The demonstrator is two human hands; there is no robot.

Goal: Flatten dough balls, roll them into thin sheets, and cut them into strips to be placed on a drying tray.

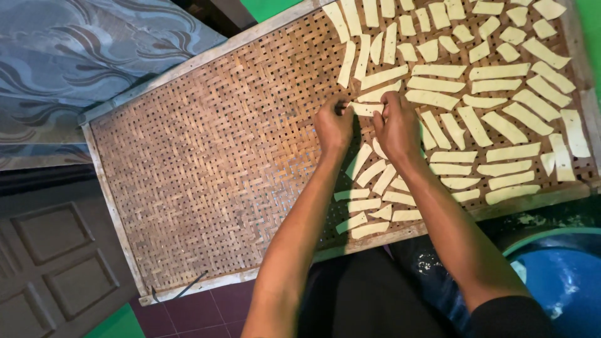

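A large woven bamboo tray [206, 163] in a pale wooden frame lies in front of me. Its right half is covered with several pale yellow dough strips [494, 122] laid flat in rows. My left hand [333, 125] and my right hand [395, 125] meet near the tray's middle, at the left edge of the rows. Both pinch the same dough strip [364, 108], one at each end, right on the weave. More strips lie below my wrists, partly hidden by my forearms.
The tray's left half is bare weave. A blue patterned cloth [69, 56] lies at the upper left. A grey panelled door [50, 263] lies at the lower left. A blue basin with a green rim [563, 275] stands at the lower right.
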